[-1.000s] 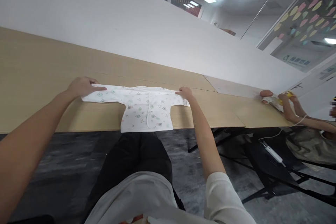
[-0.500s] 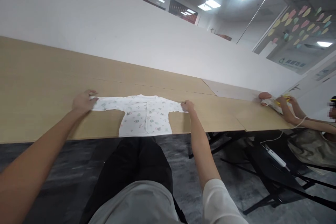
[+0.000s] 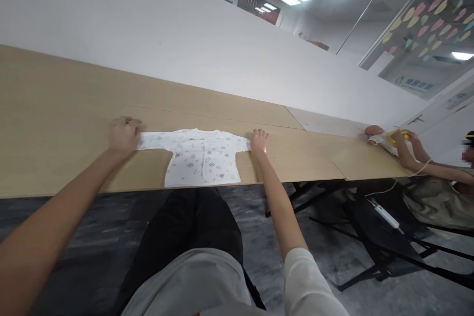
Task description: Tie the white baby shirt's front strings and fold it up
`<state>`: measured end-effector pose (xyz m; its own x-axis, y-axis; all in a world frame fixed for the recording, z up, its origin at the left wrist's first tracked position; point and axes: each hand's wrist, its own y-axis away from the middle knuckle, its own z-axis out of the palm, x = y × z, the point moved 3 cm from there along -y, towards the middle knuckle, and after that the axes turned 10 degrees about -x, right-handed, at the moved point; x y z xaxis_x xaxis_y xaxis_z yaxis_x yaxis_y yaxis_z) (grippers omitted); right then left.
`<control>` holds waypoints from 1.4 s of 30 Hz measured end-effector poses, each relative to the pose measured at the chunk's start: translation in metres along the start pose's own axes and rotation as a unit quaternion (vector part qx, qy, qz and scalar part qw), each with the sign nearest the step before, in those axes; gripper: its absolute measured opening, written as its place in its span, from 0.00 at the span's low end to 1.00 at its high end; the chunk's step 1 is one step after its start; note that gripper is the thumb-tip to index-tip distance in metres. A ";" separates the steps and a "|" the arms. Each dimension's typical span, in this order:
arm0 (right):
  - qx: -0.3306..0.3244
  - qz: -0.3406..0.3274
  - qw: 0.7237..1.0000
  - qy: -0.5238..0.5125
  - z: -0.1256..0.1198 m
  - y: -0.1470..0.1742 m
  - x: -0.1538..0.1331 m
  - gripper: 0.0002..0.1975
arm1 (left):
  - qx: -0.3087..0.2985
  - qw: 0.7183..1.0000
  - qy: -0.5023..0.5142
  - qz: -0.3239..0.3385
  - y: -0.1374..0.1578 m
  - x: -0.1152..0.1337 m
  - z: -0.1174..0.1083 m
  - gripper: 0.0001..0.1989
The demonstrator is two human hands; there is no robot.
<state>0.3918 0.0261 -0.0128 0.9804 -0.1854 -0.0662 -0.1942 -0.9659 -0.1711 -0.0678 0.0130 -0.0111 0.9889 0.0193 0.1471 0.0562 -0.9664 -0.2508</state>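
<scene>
A small white baby shirt [image 3: 192,160] with a scattered print lies flat on the light wooden table, its sleeves spread to both sides and its hem along the table's front edge. At the end of the left-hand sleeve is my left hand [image 3: 124,137], slightly smeared by motion, with its fingers stretched out and parted over the cuff. My right hand [image 3: 258,141] rests on the opposite sleeve with fingers laid forward; a bit of white cuff shows beside it.
The long table [image 3: 74,108] runs along a white wall [image 3: 166,49]. At the far right, another person's hands [image 3: 402,138] handle something yellow, near a reddish-brown round object [image 3: 374,130]. Black folding chairs [image 3: 385,237] and a white power strip [image 3: 387,217] are below.
My left hand has shifted up and come off its pinch on the cuff. My right hand has gone from gripping the other cuff to lying over that sleeve.
</scene>
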 end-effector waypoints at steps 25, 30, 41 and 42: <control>-0.085 -0.213 0.970 -0.086 0.009 0.052 -0.158 0.17 | -0.116 0.957 0.114 0.241 0.013 0.163 0.056 0.24; -0.129 -0.121 0.967 -0.185 0.024 0.048 -0.165 0.17 | -0.098 0.975 0.173 0.096 0.014 0.181 0.062 0.22; -0.159 -0.078 0.965 -0.192 0.022 0.025 -0.168 0.19 | -0.122 0.982 0.145 -0.025 -0.009 0.185 0.059 0.23; -0.158 -0.070 0.966 -0.194 0.023 0.024 -0.169 0.19 | -0.111 0.984 0.139 -0.018 -0.007 0.184 0.060 0.24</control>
<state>0.2204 0.0387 -0.0285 0.8984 -0.0258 -0.4384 0.0196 -0.9949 0.0986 0.1225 0.0385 -0.0397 0.9092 0.0129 0.4162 0.0277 -0.9992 -0.0295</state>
